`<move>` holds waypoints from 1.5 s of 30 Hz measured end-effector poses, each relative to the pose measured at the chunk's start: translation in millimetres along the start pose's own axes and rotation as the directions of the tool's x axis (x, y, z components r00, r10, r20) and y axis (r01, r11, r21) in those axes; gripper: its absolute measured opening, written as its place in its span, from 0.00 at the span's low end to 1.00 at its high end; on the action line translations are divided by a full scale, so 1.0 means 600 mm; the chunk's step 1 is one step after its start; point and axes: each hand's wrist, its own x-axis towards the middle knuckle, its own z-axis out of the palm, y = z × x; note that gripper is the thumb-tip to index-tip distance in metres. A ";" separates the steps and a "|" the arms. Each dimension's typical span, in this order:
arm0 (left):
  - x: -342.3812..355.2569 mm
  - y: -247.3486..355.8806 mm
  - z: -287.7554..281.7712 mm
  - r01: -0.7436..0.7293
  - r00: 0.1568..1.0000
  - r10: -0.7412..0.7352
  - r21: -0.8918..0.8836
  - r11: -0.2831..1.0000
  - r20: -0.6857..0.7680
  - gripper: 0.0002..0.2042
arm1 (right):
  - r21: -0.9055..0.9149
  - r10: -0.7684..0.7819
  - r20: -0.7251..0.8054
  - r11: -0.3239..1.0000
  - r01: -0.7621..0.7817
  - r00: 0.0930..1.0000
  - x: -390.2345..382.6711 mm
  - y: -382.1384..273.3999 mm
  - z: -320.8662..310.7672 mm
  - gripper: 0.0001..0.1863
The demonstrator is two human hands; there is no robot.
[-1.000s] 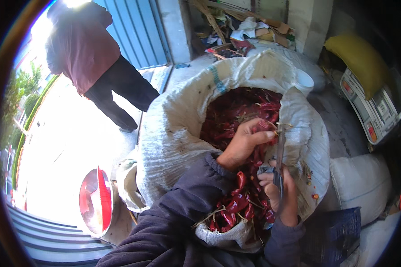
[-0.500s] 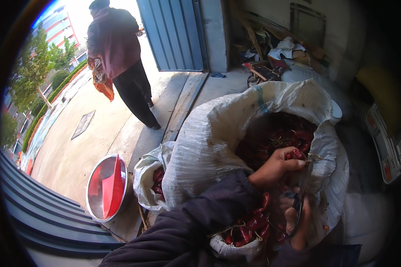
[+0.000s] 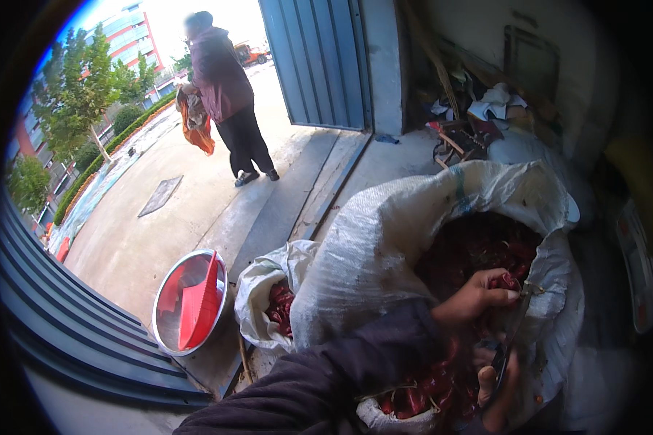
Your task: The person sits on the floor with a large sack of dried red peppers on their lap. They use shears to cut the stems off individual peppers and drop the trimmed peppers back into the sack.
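Note:
My left hand (image 3: 473, 299) pinches a dark red dried chili pepper (image 3: 511, 281) over the big white woven sack (image 3: 355, 246). More dried chilies (image 3: 479, 246) fill that sack's wide mouth. Lower down, my right hand (image 3: 502, 388) grips scissors (image 3: 516, 325) by their dark handles, with the blades pointing up to the stem end of the held chili. Whether the blades touch the stem is too small to tell. Beneath my left forearm, a smaller bag (image 3: 384, 420) holds bright red chilies (image 3: 413, 397).
A small white sack (image 3: 254, 290) of chilies stands left of the big one. Beside it is a metal basin (image 3: 221, 308) holding a red plastic scoop (image 3: 198, 312). A person (image 3: 228, 80) with an orange bag stands outside the blue metal door (image 3: 315, 65). Clutter (image 3: 479, 123) lies behind.
The view has shifted, so the sacks and basin sit lower and farther right. The person outside has turned and moved farther off. Both hands keep their holds on chili and scissors.

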 end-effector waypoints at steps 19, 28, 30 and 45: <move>-0.009 0.016 0.008 0.034 0.995 -0.041 -0.085 0.996 -0.088 0.08 | -0.103 -0.016 0.080 0.994 0.024 0.997 0.001 -0.031 -0.011 0.45; 0.188 0.491 0.010 -0.505 0.803 0.555 0.248 0.827 -0.216 0.11 | 0.125 0.026 0.193 0.991 -0.051 0.981 0.011 -0.017 -0.018 0.46; 0.179 0.510 0.031 -0.547 0.774 0.617 0.338 0.765 -0.142 0.11 | 0.164 0.026 0.205 0.985 -0.061 0.979 0.008 -0.003 -0.018 0.46; 0.108 0.436 0.105 -0.586 0.753 0.657 0.495 0.642 0.040 0.10 | 0.186 0.323 0.240 0.910 -0.370 0.915 -0.001 -0.051 -0.046 0.64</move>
